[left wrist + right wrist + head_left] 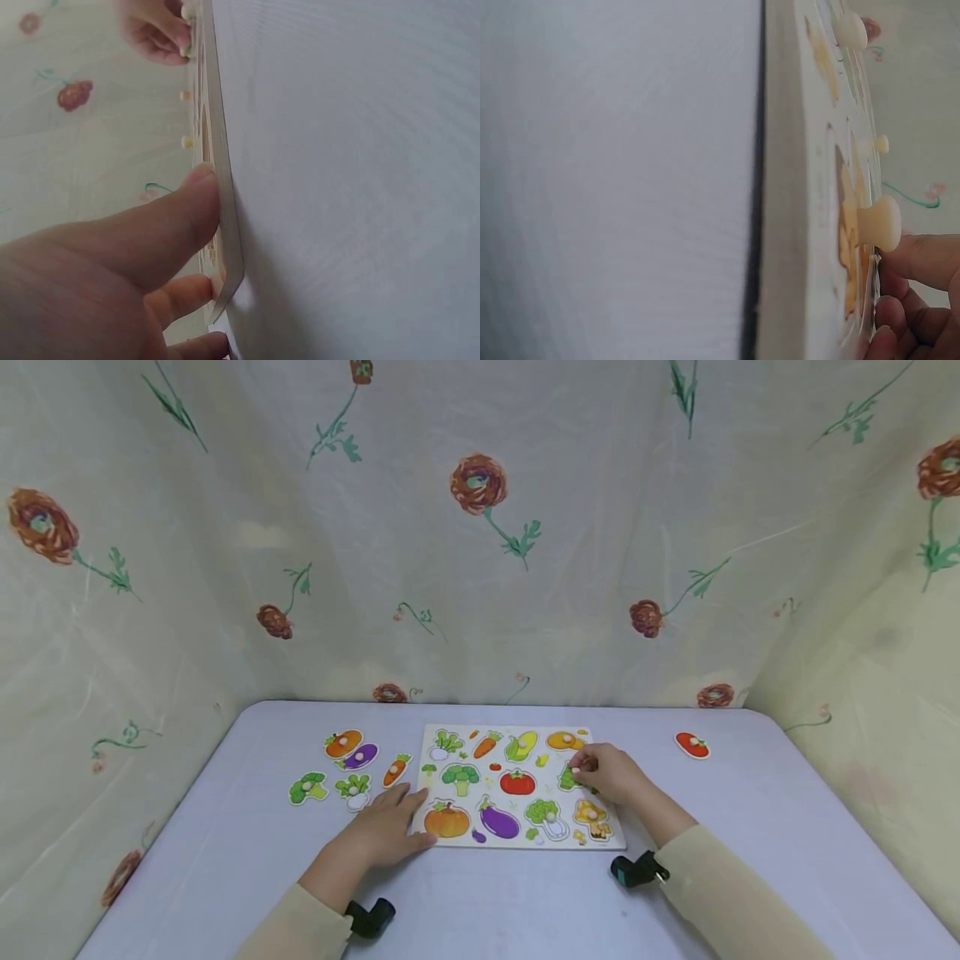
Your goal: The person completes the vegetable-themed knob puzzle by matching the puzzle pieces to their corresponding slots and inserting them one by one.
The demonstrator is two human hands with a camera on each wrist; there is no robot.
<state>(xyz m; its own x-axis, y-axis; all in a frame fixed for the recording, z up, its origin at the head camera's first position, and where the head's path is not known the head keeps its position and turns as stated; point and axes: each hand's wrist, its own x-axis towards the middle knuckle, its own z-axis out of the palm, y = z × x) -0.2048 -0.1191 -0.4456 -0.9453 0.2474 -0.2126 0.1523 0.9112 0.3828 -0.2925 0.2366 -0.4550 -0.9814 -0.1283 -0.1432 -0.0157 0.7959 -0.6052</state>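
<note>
A white wooden vegetable puzzle board (pixel 547 789) lies flat on the table. My right hand (pixel 611 772) is over its right side, where thumb and fingertips pinch the pale knob of a green vegetable puzzle piece (pixel 567 777); the fingers partly cover this piece. At the board's left edge rests my left hand (pixel 386 827), fingers spread and the thumb touching the board's near-left part. In the right wrist view, a mushroom piece (pixel 847 232) with a round knob (pixel 881 223) sits in front of the right fingers. Cabbage (pixel 547 814) and corn (pixel 520 746) pieces are also on the board.
Left of the board lie loose pieces: pumpkin (pixel 343 743), eggplant (pixel 358 757), carrot (pixel 396 770), broccoli (pixel 307 788) and radish (pixel 352 789). A tomato piece (pixel 692 745) lies at the far right. Flowered cloth (pixel 570 635) hangs behind and beside the table.
</note>
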